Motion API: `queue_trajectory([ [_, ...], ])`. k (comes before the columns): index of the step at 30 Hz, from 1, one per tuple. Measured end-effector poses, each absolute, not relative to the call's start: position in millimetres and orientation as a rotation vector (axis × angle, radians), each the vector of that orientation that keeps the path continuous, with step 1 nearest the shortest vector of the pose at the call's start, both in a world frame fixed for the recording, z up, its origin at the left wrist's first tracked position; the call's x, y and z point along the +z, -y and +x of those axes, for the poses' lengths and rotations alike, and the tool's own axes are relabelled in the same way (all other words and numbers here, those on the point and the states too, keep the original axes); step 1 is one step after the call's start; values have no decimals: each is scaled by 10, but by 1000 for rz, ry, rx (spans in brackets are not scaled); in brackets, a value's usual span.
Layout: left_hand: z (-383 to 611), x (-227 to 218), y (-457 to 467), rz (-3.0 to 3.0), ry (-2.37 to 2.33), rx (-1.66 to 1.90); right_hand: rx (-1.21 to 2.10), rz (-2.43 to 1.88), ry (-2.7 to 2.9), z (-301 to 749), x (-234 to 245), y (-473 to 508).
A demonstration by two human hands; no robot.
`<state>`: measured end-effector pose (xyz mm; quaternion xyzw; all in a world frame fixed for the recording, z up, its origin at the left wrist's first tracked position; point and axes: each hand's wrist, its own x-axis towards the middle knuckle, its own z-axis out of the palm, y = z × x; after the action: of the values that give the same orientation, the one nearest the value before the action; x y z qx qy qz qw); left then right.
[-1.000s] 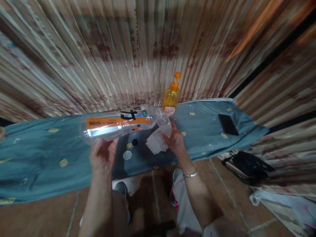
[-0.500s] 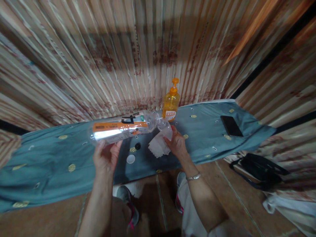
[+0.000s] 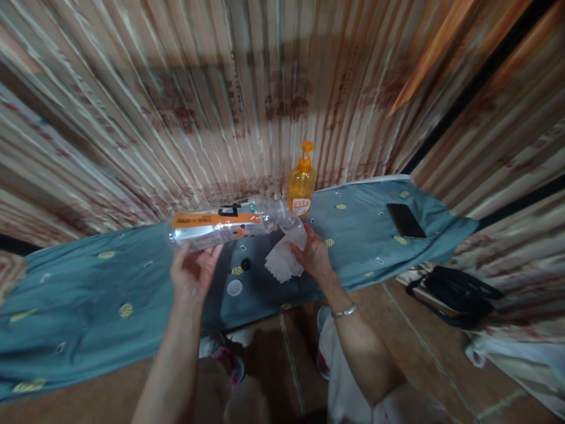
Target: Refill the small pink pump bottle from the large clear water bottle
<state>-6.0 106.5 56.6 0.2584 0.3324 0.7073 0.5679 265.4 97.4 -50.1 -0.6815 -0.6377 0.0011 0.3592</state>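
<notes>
Your left hand [image 3: 194, 274], at centre-left of the frame, grips the clear plastic bottle [image 3: 220, 227] from below near its base, fingers curled up around the barrel. You hold the bottle on its side, above the table and clear of it, with its base toward the left and its neck toward the right; an orange label band runs along its length.

Beneath the bottle, a teal cloth with yellow motifs covers the table [image 3: 88, 282], which crosses the whole width of the frame. Between your two hands, a small black cap [image 3: 246, 264] lies on the cloth, and a white cap [image 3: 234, 287] lies just below it, nearer to you; the two are close but apart.

Right of centre, your right hand [image 3: 315, 256] is closed on a crumpled white tissue [image 3: 282, 262] and presses it against the neck end of the bottle. The tissue hangs down from the fingers. Whether the bottle's mouth is open cannot be told, since the tissue and fingers cover it. A thin bracelet [image 3: 344, 310] circles your right wrist.

Behind the bottle's neck, at the far edge of the table, a yellow pump bottle [image 3: 301, 188] stands upright against the striped curtain [image 3: 132, 118]. Further right, a dark phone [image 3: 404, 219] lies flat on the cloth, well apart from your hands. At lower right, a black bag [image 3: 459, 288] rests on the floor just beside the table's end.
</notes>
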Motion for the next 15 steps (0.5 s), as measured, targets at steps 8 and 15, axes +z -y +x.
queue_trajectory([
  [8,-49,517,-1100,560,-741,1678,-12,-1796,1637,2694,-485,-946],
  [15,-25,492,-1059,539,-749,1673,-22,-1814,1629,2758,-526,-928],
])
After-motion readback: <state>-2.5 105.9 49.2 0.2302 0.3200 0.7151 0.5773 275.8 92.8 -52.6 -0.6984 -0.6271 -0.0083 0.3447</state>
